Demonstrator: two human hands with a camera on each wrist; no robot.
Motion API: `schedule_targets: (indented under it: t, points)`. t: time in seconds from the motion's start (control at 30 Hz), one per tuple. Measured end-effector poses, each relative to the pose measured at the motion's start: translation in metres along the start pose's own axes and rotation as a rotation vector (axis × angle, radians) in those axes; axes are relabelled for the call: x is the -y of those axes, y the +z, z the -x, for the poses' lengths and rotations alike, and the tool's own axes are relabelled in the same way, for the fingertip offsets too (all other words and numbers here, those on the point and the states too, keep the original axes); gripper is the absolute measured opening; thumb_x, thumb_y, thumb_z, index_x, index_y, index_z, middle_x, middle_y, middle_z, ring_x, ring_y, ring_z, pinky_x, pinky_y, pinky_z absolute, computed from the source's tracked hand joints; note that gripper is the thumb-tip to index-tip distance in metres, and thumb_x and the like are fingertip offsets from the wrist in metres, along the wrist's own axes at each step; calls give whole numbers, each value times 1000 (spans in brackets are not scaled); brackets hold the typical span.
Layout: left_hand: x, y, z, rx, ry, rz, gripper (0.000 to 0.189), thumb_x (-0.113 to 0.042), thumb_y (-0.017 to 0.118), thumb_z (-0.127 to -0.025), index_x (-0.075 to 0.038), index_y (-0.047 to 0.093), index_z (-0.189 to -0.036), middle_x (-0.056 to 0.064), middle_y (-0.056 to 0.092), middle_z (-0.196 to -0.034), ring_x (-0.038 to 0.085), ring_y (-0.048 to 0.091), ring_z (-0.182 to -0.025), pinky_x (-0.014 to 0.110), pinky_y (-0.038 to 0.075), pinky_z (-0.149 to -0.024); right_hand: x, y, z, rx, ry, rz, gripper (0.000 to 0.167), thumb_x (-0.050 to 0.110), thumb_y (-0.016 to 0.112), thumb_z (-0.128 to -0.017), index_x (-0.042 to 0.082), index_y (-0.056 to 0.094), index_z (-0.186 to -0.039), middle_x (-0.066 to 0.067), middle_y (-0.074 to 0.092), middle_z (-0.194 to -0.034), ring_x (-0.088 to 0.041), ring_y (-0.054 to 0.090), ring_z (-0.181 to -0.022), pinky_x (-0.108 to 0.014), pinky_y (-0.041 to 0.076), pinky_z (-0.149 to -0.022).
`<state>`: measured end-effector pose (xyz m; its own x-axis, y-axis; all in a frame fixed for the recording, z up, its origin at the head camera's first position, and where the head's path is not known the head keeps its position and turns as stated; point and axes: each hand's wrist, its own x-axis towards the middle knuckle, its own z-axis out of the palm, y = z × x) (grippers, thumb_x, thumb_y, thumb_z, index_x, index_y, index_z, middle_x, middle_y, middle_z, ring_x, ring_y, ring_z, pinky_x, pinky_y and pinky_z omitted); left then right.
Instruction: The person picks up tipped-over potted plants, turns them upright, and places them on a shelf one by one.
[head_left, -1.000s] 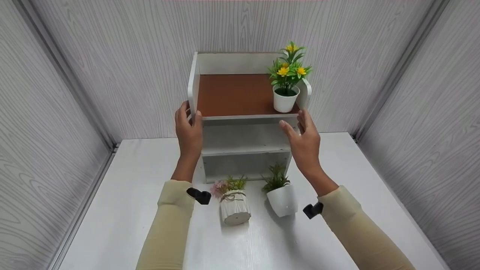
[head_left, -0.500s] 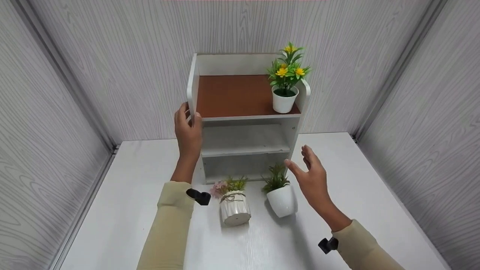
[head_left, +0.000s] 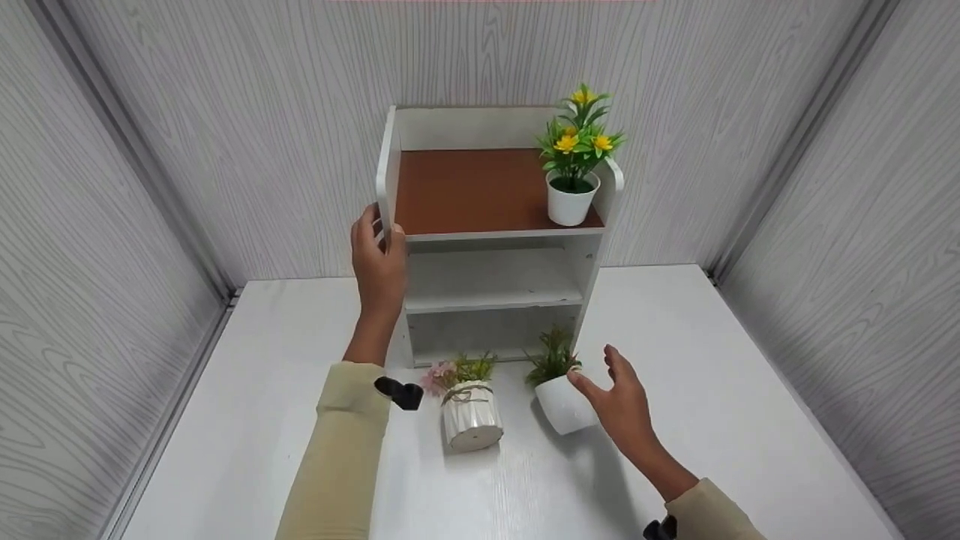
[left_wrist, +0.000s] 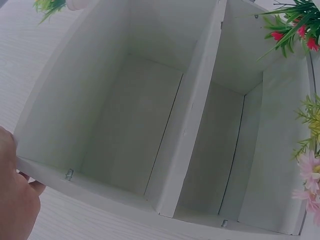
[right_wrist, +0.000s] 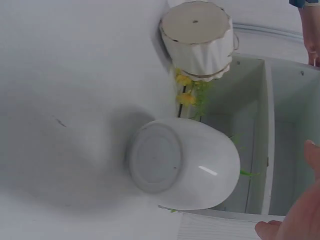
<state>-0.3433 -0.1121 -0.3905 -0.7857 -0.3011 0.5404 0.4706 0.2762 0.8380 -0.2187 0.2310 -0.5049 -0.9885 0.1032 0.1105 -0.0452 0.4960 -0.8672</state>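
My left hand [head_left: 380, 266] grips the left side panel of a small white shelf unit [head_left: 465, 191] with a brown top; its fingers also show at the panel's edge in the left wrist view. My right hand [head_left: 624, 409] is held with thumb and fingers apart, nothing between them. Its thumb overlaps the rim of a smooth white pot [head_left: 561, 406] in the head view. This pot lies tipped over, its grassy plant [head_left: 553, 354] pointing at the shelf; its round base [right_wrist: 156, 158] faces the right wrist camera.
Left of it lies a ribbed white pot [head_left: 471, 421] with twine and pink flowers [head_left: 440, 377]. A yellow-flowered plant in a white pot [head_left: 570, 201] stands upright on the top's right front corner. Grey wood-grain walls [head_left: 480, 52] enclose the white table [head_left: 285, 420].
My right hand has left the shelf's right side and come down toward the tipped smooth pot. My left hand stays on the side panel, and the pots have not moved.
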Motion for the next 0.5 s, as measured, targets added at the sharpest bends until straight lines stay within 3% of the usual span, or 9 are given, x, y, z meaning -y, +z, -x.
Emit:
schedule_targets:
  t: [0.27,0.5]
  points:
    - [1,0,0,-2,4,-8,51,-32,48,-106,-14,38,-153,7,46,-145,20,46,-139,37,45,-111,-31,10,2,29,112,11,104,59,73,-85,1,26,-157,-20,32,-161,-41,35,-147,-53,39,-115]
    - [0,0,0,0,5,-10,52,-32,48,-106,-13,37,-153,7,46,-145,20,46,-138,37,45,-112,-44,22,6,47,141,5,106,57,76,-83,-2,28,-156,-24,33,-160,-45,37,-144,-56,42,-111]
